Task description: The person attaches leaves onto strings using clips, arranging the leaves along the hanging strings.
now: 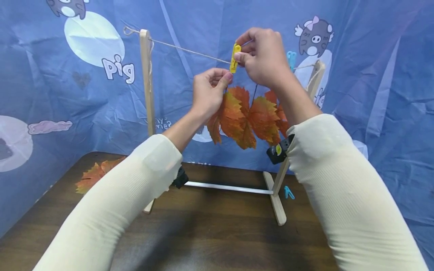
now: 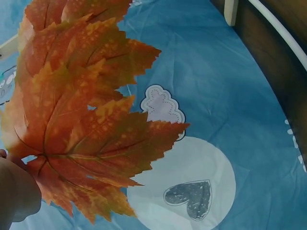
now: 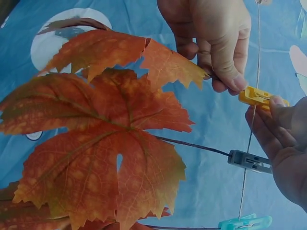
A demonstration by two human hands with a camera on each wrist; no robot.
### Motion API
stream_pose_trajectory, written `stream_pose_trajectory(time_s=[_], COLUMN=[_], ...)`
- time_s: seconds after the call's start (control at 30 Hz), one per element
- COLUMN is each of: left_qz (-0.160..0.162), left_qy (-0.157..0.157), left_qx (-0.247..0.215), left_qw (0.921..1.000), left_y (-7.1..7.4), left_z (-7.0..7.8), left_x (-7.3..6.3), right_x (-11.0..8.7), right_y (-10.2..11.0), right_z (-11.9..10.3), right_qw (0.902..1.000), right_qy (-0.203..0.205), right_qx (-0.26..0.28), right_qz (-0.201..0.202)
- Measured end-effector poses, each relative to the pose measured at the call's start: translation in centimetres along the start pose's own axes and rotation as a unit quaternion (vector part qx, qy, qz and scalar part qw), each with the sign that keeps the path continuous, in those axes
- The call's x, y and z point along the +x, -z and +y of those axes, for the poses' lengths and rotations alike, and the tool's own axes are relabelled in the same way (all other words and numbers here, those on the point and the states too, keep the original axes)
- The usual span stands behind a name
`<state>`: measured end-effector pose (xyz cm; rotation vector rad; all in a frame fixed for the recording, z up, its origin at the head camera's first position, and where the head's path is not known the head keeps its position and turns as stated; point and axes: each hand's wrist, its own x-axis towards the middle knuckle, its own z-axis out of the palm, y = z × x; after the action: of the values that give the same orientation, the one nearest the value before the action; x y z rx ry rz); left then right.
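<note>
My left hand (image 1: 209, 93) pinches the stem of an orange artificial maple leaf (image 2: 72, 143) between thumb and fingertips, just under the string (image 1: 190, 50). With thumb and fingers, my right hand (image 1: 266, 56) pinches a yellow clothespin (image 1: 234, 59), upright in the head view, at the string. Its lower end is right at the left fingertips, as the right wrist view also shows. Beside it, a second leaf (image 3: 96, 120) hangs by its dark stem from a grey clothespin (image 3: 247, 161). Further along, a teal clothespin (image 3: 244, 223) clips another stem to the string.
The string spans two wooden posts (image 1: 148, 82) joined low down by a white rod (image 1: 230, 187). A loose leaf (image 1: 96, 174) lies on the brown table (image 1: 203, 233) at left. A blue clothespin (image 1: 289, 192) lies by the right foot. Behind hangs a blue printed cloth (image 1: 190, 19).
</note>
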<state>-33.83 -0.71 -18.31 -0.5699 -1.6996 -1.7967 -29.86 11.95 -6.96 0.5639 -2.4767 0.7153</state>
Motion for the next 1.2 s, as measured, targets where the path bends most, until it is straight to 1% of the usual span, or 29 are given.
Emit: stream_pose_trajectory(time_s=[0.2, 0.33, 0.43, 0.6, 0.73, 0.8, 0.93, 1.07, 1.2], left_qz=[0.008, 0.014, 0.014, 0.010, 0.003, 0.002, 0.001, -0.003, -0.010], left_qy=[0.000, -0.005, -0.009, -0.007, 0.001, -0.002, -0.010, -0.015, -0.026], left_qx=[-0.002, -0.001, 0.001, 0.007, 0.018, 0.023, 0.029, 0.032, 0.052], left_qw=[1.0000, 0.9999, 0.9999, 0.9999, 0.9998, 0.9997, 0.9995, 0.9994, 0.9983], left_y=[-0.2, -0.2, -0.2, -0.1, 0.0, 0.2, 0.5, 1.0, 1.8], left_z=[0.0, 0.1, 0.1, 0.1, 0.0, 0.0, -0.1, -0.1, -0.1], left_x=[-0.1, -0.1, -0.1, -0.1, -0.1, -0.2, -0.1, -0.1, -0.4], right_x=[-0.1, -0.1, -0.1, 0.0, 0.0, -0.1, -0.1, 0.0, -0.2], right_y=[0.0, 0.1, 0.2, 0.3, 0.4, 0.4, 0.4, 0.5, 0.7], right_z=[0.1, 0.0, 0.0, 0.1, 0.2, 0.1, -0.1, -0.3, -0.5], right_qw=[1.0000, 0.9997, 0.9993, 0.9986, 0.9984, 0.9983, 0.9979, 0.9981, 0.9981], right_qy=[-0.004, -0.015, -0.025, -0.031, -0.027, -0.021, -0.010, -0.004, 0.008], right_qx=[0.005, 0.003, 0.001, 0.006, -0.006, -0.019, -0.036, -0.038, -0.042], right_qz=[-0.004, -0.018, -0.029, -0.043, -0.049, -0.050, -0.052, -0.049, -0.045])
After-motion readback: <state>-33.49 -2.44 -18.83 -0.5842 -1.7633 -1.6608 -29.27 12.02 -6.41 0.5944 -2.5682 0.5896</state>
